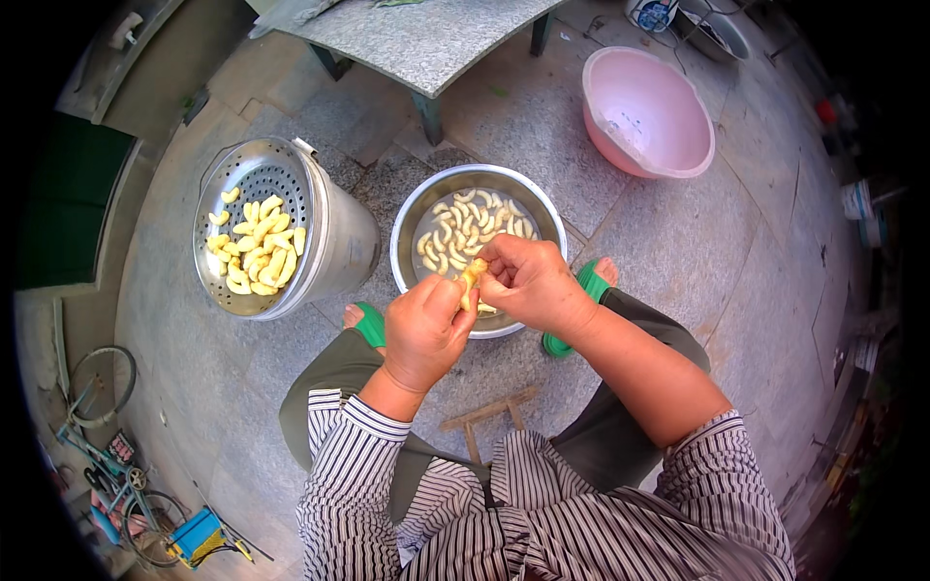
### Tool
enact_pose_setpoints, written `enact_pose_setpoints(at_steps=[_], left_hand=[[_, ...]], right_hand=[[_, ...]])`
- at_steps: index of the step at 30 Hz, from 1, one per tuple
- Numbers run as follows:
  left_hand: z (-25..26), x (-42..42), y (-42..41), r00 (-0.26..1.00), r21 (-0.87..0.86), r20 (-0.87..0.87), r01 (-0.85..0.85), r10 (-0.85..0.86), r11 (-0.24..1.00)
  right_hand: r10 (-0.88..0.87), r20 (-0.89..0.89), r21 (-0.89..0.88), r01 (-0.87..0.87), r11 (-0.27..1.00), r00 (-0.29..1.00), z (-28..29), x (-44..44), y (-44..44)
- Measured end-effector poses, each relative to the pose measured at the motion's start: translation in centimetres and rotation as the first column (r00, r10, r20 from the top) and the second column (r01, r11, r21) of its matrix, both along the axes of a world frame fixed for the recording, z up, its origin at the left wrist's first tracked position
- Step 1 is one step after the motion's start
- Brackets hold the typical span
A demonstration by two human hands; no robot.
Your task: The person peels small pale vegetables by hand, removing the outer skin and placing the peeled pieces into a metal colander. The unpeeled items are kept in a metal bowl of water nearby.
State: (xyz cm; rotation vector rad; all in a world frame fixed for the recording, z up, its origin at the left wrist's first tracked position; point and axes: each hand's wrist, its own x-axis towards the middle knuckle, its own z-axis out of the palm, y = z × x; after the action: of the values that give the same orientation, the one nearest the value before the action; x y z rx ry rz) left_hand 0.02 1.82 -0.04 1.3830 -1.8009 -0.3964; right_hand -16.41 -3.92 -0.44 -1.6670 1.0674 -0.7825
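Over a metal basin on the ground, both my hands work at a small yellow food piece. My left hand pinches its lower part between thumb and fingers. My right hand has its fingertips at the upper end of the same piece. Several pale, curved pieces lie in liquid in the basin; my hands hide its near part. To the left, a perforated metal strainer sits on top of a metal bucket. It holds a pile of yellow curved pieces, whose exact kind I cannot tell.
A pink plastic basin stands at the upper right, near a stone-topped table. My feet in green slippers flank the metal basin. A wooden frame lies between my knees. A bicycle is at the lower left.
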Motion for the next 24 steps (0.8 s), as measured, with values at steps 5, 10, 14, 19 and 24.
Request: enact_pose_setpoints(at_steps=[5, 10, 14, 19, 24], left_hand=[[0.1, -0.2, 0.2, 0.983, 0.093, -0.168, -0.061, 0.076, 0.994], [-0.4, 0.4, 0.0, 0.983, -0.048, 0.17, 0.084, -0.074, 0.995], [-0.8, 0.4, 0.1, 0.974, -0.078, 0.205, 0.114, -0.096, 0.99], [-0.4, 0.2, 0.0, 0.993, -0.037, 0.104, 0.063, -0.059, 0.997], [-0.3, 0.4, 0.1, 0.988, 0.003, 0.129, 0.083, -0.083, 0.997]], right_hand=[[-0.057, 0.154, 0.339, 0.001, 0.941, 0.986, -0.9, -0.2, -0.6], [-0.042, -0.092, 0.057, 0.047, 0.997, 0.995, 0.0, 0.6, -0.1], [0.008, -0.023, 0.232, -0.002, 0.973, 1.0, 0.3, 0.2, -0.6], [0.05, 0.045, 0.415, -0.064, 0.908, 0.998, 1.1, -0.5, -1.2], [0.062, 0.03, 0.454, -0.069, 0.888, 0.998, 0.4, -0.6, -1.6]])
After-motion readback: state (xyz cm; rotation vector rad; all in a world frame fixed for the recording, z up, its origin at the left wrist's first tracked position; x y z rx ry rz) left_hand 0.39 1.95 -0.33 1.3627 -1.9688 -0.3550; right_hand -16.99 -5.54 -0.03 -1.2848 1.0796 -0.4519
